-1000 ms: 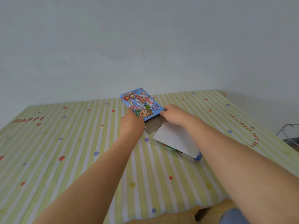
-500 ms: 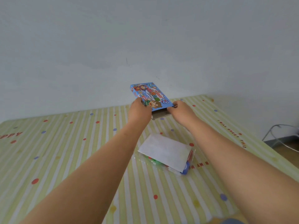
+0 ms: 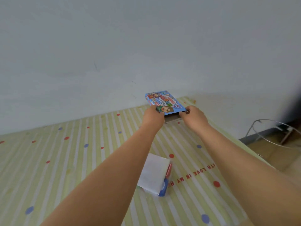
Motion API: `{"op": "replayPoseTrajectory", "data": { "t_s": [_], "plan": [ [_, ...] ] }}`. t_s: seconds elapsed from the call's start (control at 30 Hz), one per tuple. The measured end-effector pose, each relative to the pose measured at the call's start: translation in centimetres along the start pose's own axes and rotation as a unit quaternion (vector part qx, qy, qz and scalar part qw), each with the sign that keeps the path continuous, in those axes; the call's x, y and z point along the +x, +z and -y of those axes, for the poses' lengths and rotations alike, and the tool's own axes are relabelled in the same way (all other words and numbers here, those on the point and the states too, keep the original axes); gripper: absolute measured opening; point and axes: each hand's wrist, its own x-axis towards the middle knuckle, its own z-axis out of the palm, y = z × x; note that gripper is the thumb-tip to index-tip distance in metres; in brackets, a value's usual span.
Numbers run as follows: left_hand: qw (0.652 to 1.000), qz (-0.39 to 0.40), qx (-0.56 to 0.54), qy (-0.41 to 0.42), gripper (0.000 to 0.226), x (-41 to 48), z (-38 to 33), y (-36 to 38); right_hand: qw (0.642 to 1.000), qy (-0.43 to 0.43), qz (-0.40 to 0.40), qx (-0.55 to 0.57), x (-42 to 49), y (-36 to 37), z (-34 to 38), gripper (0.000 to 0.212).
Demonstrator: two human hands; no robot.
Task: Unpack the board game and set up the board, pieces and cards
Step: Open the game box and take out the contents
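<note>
Both of my hands grip the one game box. My left hand pinches its near left corner and my right hand curls round its near right corner. I hold the box over the far side of the table, close to the wall, with its printed blue face up and cartoon figures showing. Its near end is open, and plain brown cardboard shows in the gap between my two hands. Whether anything is left inside I cannot tell.

Nearer to me, well apart from the box, one white folded sheet lies flat on the tablecloth, partly tucked behind my left forearm. Coloured pieces poke out from under its right and near edges. I count one blue piece at the near corner, one pinkish-red piece along the right edge, and a sliver of green at the near left (too little of it shows to say what it is).

The cloth is striped yellow-green and white, scattered with red and blue dots, and one line of red lettering runs just right of the sheet. Beyond the table's right edge, one bent metal wire frame stands on the floor.
</note>
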Motion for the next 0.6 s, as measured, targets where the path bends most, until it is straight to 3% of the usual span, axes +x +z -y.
{"op": "replayPoseTrajectory", "data": {
  "t_s": [0.13, 0.37, 0.6],
  "plan": [
    [0.999, 0.044, 0.028, 0.005, 0.036, 0.6, -0.6, 2.2, 1.000, 0.022, -0.017, -0.013, 1.2, -0.4, -1.9, 0.025],
    [0.988, 0.149, 0.025, -0.022, 0.050, 1.4, -0.7, 4.0, 0.999, 0.029, -0.010, -0.025, 2.3, -0.7, -4.3, 0.011],
    [0.995, 0.101, 0.013, -0.002, 0.061, 1.5, -0.2, 3.0, 0.999, 0.036, -0.016, -0.030, 2.1, -0.5, -3.8, 0.048]
  ]
}}
